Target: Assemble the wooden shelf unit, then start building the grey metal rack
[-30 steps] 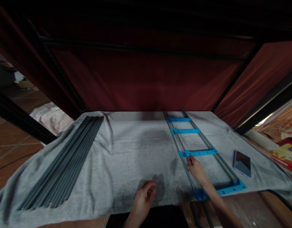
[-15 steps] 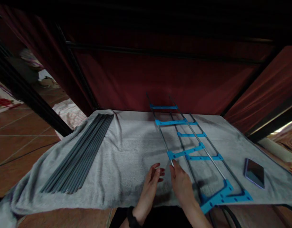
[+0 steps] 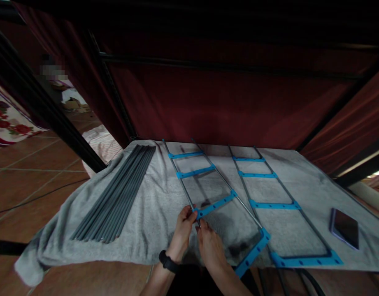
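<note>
Two ladder-like frames of thin grey rods and blue cross plates lie over a grey towel (image 3: pixel 152 213). The nearer frame (image 3: pixel 208 193) is tilted and held up at its near left rod. My left hand (image 3: pixel 183 228) and my right hand (image 3: pixel 209 244) both pinch that rod close to the third blue plate (image 3: pixel 215 204). A dark watch sits on my left wrist. The second frame (image 3: pixel 269 197) rests flat on the towel to the right, untouched.
A bundle of several grey rods (image 3: pixel 118 193) lies along the towel's left side. A phone (image 3: pixel 345 228) rests near the right edge. Dark red curtains and black bars close in the back and sides. Tiled floor lies to the left.
The upper frame was lifted off the other and swung left, so both now show side by side. My left hand joined my right on its rod. The view shifted right.
</note>
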`<action>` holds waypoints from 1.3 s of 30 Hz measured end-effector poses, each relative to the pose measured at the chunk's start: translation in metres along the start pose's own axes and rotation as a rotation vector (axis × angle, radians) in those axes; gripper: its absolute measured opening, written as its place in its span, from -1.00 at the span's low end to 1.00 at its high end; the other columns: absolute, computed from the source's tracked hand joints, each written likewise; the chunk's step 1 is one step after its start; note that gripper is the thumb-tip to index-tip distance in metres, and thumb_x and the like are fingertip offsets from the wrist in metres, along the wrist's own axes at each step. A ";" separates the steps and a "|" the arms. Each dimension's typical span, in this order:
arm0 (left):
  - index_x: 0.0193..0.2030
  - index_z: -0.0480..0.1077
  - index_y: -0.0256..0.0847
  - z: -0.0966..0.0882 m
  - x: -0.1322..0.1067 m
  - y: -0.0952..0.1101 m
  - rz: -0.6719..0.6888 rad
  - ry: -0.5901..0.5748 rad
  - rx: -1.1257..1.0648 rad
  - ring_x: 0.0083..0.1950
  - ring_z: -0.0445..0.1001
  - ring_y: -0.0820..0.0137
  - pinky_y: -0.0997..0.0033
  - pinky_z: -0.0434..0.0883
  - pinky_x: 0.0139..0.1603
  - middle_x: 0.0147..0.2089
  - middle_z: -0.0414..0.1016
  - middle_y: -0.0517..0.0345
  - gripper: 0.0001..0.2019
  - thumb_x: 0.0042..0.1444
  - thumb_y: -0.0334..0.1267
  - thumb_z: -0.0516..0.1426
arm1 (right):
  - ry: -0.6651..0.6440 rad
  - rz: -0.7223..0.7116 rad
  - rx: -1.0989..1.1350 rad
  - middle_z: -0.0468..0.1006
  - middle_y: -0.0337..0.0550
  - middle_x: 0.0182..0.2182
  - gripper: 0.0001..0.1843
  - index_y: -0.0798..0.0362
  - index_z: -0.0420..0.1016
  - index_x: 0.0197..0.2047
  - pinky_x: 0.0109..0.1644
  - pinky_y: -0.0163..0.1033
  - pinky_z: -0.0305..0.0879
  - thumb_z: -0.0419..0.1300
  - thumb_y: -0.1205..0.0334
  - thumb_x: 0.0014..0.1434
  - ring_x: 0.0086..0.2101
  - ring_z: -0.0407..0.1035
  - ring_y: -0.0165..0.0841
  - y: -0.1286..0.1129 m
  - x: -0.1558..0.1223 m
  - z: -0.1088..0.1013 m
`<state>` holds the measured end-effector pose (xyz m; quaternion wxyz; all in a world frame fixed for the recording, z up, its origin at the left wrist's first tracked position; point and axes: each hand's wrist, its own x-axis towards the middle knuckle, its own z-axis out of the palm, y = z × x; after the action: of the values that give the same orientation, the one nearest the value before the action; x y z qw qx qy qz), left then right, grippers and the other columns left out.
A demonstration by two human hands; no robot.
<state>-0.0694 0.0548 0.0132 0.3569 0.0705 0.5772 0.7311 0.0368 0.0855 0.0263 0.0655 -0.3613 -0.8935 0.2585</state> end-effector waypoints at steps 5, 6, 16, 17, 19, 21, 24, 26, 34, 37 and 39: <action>-0.21 0.59 -0.28 -0.021 0.022 0.000 -0.072 -0.022 0.027 -0.23 0.46 0.34 0.38 0.35 -0.15 -0.23 0.58 0.03 -0.64 -0.21 -0.22 0.36 | 0.055 -0.128 0.138 0.63 0.01 -0.08 -0.63 0.10 0.50 0.10 -0.02 -0.16 0.46 -0.05 0.24 0.40 -0.12 0.57 -0.23 0.023 -0.001 0.004; -0.19 0.59 -0.27 -0.026 0.027 -0.001 -0.090 -0.031 0.044 -0.23 0.46 0.35 0.38 0.34 -0.14 -0.23 0.58 0.04 -0.64 -0.21 -0.22 0.36 | 0.111 -0.152 0.131 0.61 0.00 -0.05 -0.62 0.07 0.50 0.10 0.02 -0.14 0.46 -0.06 0.24 0.40 -0.09 0.55 -0.23 0.033 0.000 0.001; -0.08 0.57 -0.24 -0.033 0.072 -0.014 -0.231 -0.151 0.141 -0.18 0.44 0.37 0.43 0.27 -0.15 -0.12 0.59 0.04 -0.58 -0.17 -0.28 0.33 | 0.460 0.040 -0.187 0.46 0.19 0.08 -0.50 0.19 0.36 0.23 0.18 0.06 0.36 -0.06 0.10 0.36 0.12 0.38 -0.05 0.186 0.020 -0.029; -0.07 0.57 -0.25 -0.032 0.076 -0.015 -0.241 -0.159 0.148 -0.19 0.44 0.38 0.43 0.27 -0.16 -0.11 0.59 0.03 -0.58 -0.16 -0.28 0.33 | 0.436 0.078 -0.192 0.46 0.18 0.08 -0.48 0.19 0.33 0.26 0.16 0.03 0.38 -0.07 0.10 0.36 0.10 0.40 -0.06 0.193 0.019 -0.028; -0.06 0.55 -0.25 -0.029 0.082 -0.018 -0.265 -0.152 0.164 -0.20 0.44 0.39 0.42 0.28 -0.16 -0.07 0.59 0.02 -0.57 -0.16 -0.30 0.34 | 0.387 0.149 -0.205 0.46 0.18 0.10 -0.46 0.18 0.28 0.30 0.12 -0.03 0.41 -0.10 0.11 0.37 0.08 0.45 -0.08 0.199 0.017 -0.025; -0.04 0.54 -0.24 -0.028 0.086 -0.021 -0.285 -0.139 0.168 -0.17 0.45 0.37 0.40 0.29 -0.14 0.00 0.58 -0.01 -0.56 -0.15 -0.30 0.35 | 0.356 0.190 -0.225 0.48 0.20 0.10 -0.47 0.20 0.29 0.30 0.11 -0.05 0.41 -0.12 0.16 0.37 0.07 0.47 -0.09 0.199 0.015 -0.023; -0.01 0.52 -0.22 -0.026 0.091 -0.024 -0.300 -0.134 0.165 -0.12 0.47 0.34 0.38 0.31 -0.10 0.05 0.57 -0.02 -0.53 -0.14 -0.31 0.36 | 0.323 0.220 -0.246 0.52 0.24 0.07 -0.49 0.24 0.36 0.24 0.12 -0.06 0.39 -0.13 0.25 0.35 0.03 0.50 -0.09 0.196 0.016 -0.024; -0.01 0.53 -0.22 -0.024 0.093 -0.024 -0.309 -0.132 0.170 -0.14 0.48 0.34 0.37 0.32 -0.11 0.03 0.58 -0.01 -0.53 -0.15 -0.31 0.37 | 0.306 0.251 -0.251 0.54 0.24 0.04 -0.51 0.24 0.39 0.22 0.09 -0.06 0.41 -0.11 0.24 0.35 0.00 0.52 -0.10 0.196 0.018 -0.025; -0.08 0.53 -0.26 -0.010 0.092 -0.024 -0.276 -0.101 0.207 -0.23 0.51 0.32 0.35 0.41 -0.18 -0.18 0.59 0.05 -0.54 -0.20 -0.24 0.39 | 0.314 0.254 -0.213 0.53 0.23 0.07 -0.50 0.24 0.40 0.22 0.14 -0.04 0.38 -0.11 0.21 0.37 0.08 0.45 -0.11 0.204 0.020 -0.028; -0.12 0.54 -0.26 -0.008 0.092 -0.028 -0.212 -0.084 0.282 -0.28 0.51 0.32 0.33 0.44 -0.20 -0.21 0.59 0.07 -0.58 -0.19 -0.22 0.37 | 0.374 0.208 -0.170 0.52 0.15 0.08 -0.52 0.19 0.42 0.20 0.18 0.00 0.36 -0.10 0.25 0.35 0.10 0.40 -0.14 0.213 0.020 -0.033; -0.19 0.55 -0.25 -0.006 0.093 -0.030 -0.150 -0.088 0.366 -0.24 0.52 0.25 0.29 0.44 -0.18 -0.22 0.60 0.05 -0.66 -0.17 -0.23 0.34 | 0.449 0.195 -0.160 0.50 0.12 0.07 -0.54 0.14 0.43 0.20 0.19 0.04 0.33 -0.06 0.27 0.32 0.11 0.36 -0.13 0.222 0.021 -0.038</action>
<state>-0.1277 0.1086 -0.0447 0.4165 0.1227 0.6878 0.5816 0.1695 0.2500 -0.0553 0.2085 -0.4979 -0.8351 0.1055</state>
